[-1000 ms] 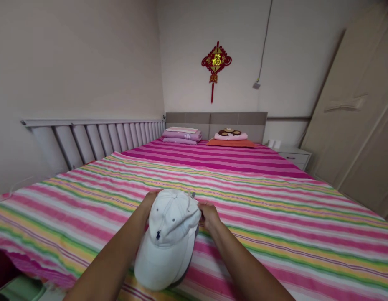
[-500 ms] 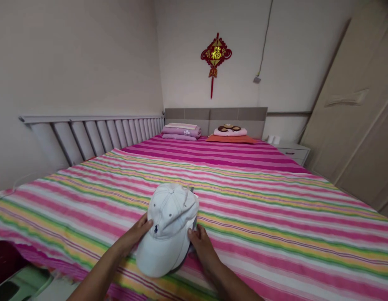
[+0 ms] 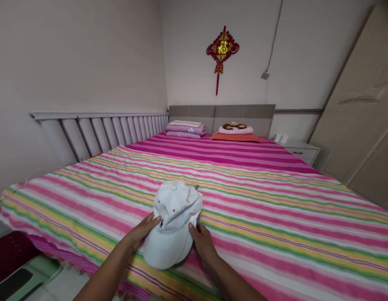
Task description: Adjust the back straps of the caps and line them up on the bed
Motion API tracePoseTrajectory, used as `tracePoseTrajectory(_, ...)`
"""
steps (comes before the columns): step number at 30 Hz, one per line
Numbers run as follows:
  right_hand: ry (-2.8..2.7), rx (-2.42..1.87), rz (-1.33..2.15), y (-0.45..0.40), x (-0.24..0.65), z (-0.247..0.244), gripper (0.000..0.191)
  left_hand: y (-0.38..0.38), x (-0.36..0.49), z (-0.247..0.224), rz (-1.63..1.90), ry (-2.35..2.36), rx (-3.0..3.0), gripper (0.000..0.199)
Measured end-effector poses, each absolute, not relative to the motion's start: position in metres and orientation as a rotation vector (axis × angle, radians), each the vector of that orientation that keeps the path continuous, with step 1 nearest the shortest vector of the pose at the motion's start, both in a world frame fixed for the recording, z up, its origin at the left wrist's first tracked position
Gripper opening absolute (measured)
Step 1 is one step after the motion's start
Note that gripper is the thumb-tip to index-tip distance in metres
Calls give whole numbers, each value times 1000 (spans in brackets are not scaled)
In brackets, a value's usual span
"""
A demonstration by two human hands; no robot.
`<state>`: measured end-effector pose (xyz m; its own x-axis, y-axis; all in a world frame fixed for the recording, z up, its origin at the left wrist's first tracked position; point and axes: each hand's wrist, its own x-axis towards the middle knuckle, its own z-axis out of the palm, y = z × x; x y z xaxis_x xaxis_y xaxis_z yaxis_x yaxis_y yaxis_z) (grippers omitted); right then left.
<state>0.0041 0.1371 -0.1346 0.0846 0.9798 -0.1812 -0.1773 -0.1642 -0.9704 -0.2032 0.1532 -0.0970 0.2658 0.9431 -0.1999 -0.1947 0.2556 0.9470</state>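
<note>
A white baseball cap with a small dark embroidered logo is held between my two hands, just over the striped bedspread. Its brim points toward me and its crown faces the far side. My left hand grips the cap's left edge, thumb on the front of the crown near the logo. On the opposite edge, my right hand pinches the cap with the thumb on top. The fingers beneath the cap are mostly hidden.
Folded purple bedding and an orange pillow with a pink folded item lie by the headboard. A white radiator lines the left wall. The nightstand stands at right. A green stool is low at left.
The whole view has shifted slightly, so the bed and the cap sit a little further right. Both hands keep their hold on the cap, which looks much the same.
</note>
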Motion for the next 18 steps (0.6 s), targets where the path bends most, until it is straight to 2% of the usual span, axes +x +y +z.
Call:
tracePoseTrajectory(8,-781,-1207,1317,144,-1,-137,41,158,-203,-104,959,950,928,68)
tracePoseTrajectory(18,-678,-1132,1338,143,-3,-139,35,156,-208,-117,1001,958,730,74)
